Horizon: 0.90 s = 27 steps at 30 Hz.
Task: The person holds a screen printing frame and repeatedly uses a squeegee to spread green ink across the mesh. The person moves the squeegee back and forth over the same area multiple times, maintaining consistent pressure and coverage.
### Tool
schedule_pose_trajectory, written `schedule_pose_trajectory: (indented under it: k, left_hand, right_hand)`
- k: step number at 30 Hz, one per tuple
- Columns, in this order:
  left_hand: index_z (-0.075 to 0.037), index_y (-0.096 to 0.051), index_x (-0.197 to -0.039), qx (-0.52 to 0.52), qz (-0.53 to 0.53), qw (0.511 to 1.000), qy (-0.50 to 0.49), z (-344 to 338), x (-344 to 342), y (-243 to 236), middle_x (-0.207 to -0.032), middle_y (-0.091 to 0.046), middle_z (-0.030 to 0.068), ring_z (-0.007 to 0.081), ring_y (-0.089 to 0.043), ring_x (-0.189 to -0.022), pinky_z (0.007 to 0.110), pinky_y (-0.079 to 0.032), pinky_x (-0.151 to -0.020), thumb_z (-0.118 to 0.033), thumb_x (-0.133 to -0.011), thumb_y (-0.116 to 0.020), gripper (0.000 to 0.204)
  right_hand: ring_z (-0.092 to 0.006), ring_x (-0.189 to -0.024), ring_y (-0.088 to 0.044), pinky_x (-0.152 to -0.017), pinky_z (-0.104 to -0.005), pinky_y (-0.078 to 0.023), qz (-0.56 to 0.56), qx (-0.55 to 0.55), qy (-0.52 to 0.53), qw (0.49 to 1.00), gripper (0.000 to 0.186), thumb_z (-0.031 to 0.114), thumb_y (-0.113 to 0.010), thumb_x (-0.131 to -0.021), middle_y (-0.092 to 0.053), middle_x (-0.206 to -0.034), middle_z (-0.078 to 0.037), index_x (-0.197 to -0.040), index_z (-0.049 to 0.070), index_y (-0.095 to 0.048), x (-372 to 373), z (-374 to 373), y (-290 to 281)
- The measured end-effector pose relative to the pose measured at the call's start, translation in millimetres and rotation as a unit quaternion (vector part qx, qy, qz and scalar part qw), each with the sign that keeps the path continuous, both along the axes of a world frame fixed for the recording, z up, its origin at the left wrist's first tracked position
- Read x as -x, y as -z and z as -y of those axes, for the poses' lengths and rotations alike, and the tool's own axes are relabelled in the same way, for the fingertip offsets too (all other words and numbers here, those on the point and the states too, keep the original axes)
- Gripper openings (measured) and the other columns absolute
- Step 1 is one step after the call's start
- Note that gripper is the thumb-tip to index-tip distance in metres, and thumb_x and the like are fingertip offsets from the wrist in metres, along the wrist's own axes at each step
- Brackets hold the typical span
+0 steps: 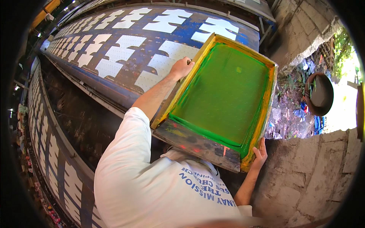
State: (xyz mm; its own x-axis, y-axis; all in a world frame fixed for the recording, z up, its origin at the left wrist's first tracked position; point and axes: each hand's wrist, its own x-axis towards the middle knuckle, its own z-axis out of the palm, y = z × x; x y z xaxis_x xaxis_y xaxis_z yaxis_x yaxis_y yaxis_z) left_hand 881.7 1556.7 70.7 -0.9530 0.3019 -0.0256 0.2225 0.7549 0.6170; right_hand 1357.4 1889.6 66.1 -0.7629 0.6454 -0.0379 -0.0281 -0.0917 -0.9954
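A screen-printing frame (pixel 224 91) is raised in front of my chest, tilted, with both my hands at its edges. Its mesh is covered in green, its wooden rim is stained yellow, and a dark, paint-smudged board (pixel 194 142) runs along its near side. My left hand (pixel 181 69) grips the left edge, its fingertips partly hidden behind the rim. At the lower right corner, my right hand (pixel 260 154) holds the other side, with fingers against the outer edge. White cut pieces (pixel 161 62) lie in rows on the long table beyond my left arm.
The long blue and brown printing table (pixel 129 95) stretches to the far left. Another table with white pieces (pixel 53 152) curves along the left side. A block wall (pixel 304 171) stands close on my right, with an opening showing litter, plants and a round dark basin (pixel 319 94).
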Motion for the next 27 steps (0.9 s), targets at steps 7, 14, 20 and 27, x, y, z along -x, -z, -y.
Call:
schedule_pose_trajectory:
  k: [7, 14, 20, 27]
  left_hand:
    - [-0.007, -0.065, -0.134, 0.003, -0.001, 0.998, -0.056, -52, -98, -11, -0.119, -0.074, 0.0174, 0.0336, -0.072, -0.108, 0.048, -0.056, -0.096, -0.052, -0.102, -0.060, 0.055]
    - [-0.007, -0.069, -0.131, -0.002, -0.019, 0.991, -0.134, -30, -125, -23, -0.125, -0.075, 0.0180, 0.0329, -0.072, -0.115, 0.044, -0.055, -0.099, -0.050, -0.100, -0.065, 0.053]
    - [-0.008, -0.070, -0.129, -0.025, -0.045, 0.982, -0.182, -12, -132, -20, -0.120, -0.077, 0.0151, 0.0328, -0.074, -0.110, 0.045, -0.057, -0.096, -0.047, -0.099, -0.066, 0.049]
    - [-0.006, -0.070, -0.127, -0.053, -0.051, 0.966, -0.249, 25, -144, -15, -0.120, -0.077, 0.0156, 0.0335, -0.073, -0.111, 0.045, -0.056, -0.096, -0.045, -0.102, -0.065, 0.047]
  right_hand:
    - [-0.0306, -0.153, -0.044, -0.125, -0.0383, -0.033, 0.002, 0.002, -0.046, 0.999, 0.073, -0.001, -0.059, -0.091, -0.042, -0.165, -0.026, -0.159, -0.015, -0.036, -66, -91, 0]
    - [-0.0303, -0.152, -0.045, -0.126, -0.0390, -0.032, -0.027, 0.007, -0.111, 0.993, 0.073, 0.002, -0.064, -0.091, -0.045, -0.164, -0.025, -0.158, -0.014, -0.039, -43, -131, 24]
    - [-0.0288, -0.150, -0.047, -0.124, -0.0377, -0.033, -0.028, 0.027, -0.157, 0.987, 0.073, 0.002, -0.065, -0.092, -0.046, -0.163, -0.023, -0.158, -0.013, -0.041, -6, -153, 28]
    - [-0.0293, -0.151, -0.046, -0.126, -0.0387, -0.032, -0.039, 0.074, -0.222, 0.972, 0.073, 0.000, -0.064, -0.090, -0.046, -0.164, -0.022, -0.158, -0.012, -0.042, 55, -163, 35]
